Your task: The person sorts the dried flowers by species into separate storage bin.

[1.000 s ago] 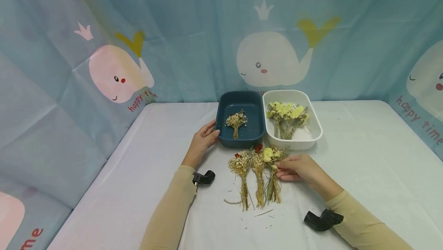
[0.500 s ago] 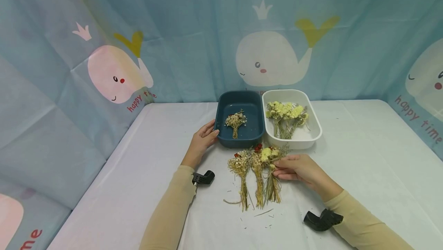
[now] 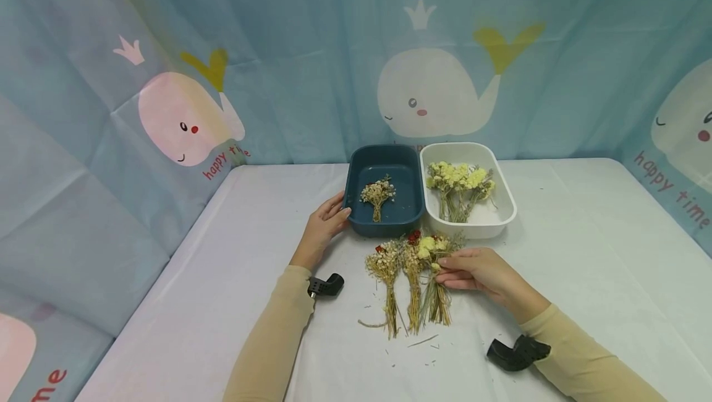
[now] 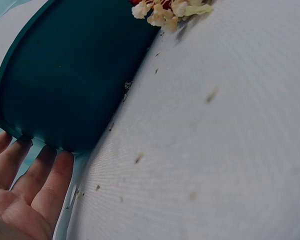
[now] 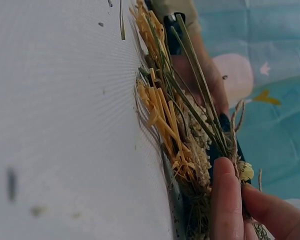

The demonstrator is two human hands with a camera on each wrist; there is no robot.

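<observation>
My left hand rests on the left side of a dark blue tray. In the left wrist view, fairly straight fingers touch the tray's outer wall. My right hand pinches a small dried flower bouquet with yellow heads, just in front of the trays. In the right wrist view, thumb and fingers close on it near its twine. Left of it lie two more dried bouquets, a middle one and a left one, both with cream blooms and a little red. Part of the held bouquet is hidden behind the fingers.
One cream bouquet lies inside the blue tray. Against that tray stands a white tray holding several yellow dried flowers. Loose stem bits and a twine scrap are scattered on the white tablecloth. A printed curtain hangs behind.
My right hand has shifted slightly left with the yellow bouquet, bringing it closer to the middle one. The left hand stays at the blue tray.
</observation>
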